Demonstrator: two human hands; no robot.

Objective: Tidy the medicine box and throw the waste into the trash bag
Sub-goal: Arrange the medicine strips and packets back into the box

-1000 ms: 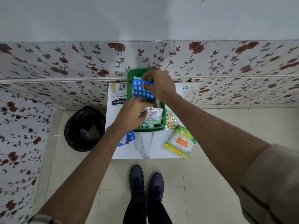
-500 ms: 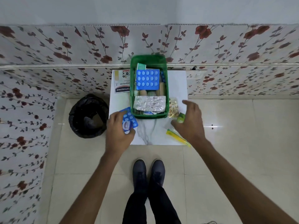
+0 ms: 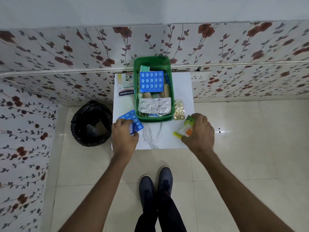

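Observation:
A green medicine box (image 3: 136,91) stands at the back of a small white table (image 3: 153,136). Inside lie a blue blister pack (image 3: 151,81), a silver foil strip (image 3: 154,105) and small bottles. My left hand (image 3: 124,138) grips a blue blister strip (image 3: 132,120) at the box's front left corner. My right hand (image 3: 199,133) closes on a green and yellow packet of cotton buds (image 3: 184,129) at the table's front right. A black trash bag (image 3: 91,123) sits open on the floor left of the table.
A Hansaplast plaster box (image 3: 125,85) lies left of the green box. A gold blister strip (image 3: 178,109) lies on the table right of it. Floral wall panels rise behind and to the left. My shoes (image 3: 155,185) stand on the tiled floor below the table.
Both hands left the green box, with the blue pack now lying inside. My left hand took the blue strip at the front left; my right hand came down onto the cotton bud packet.

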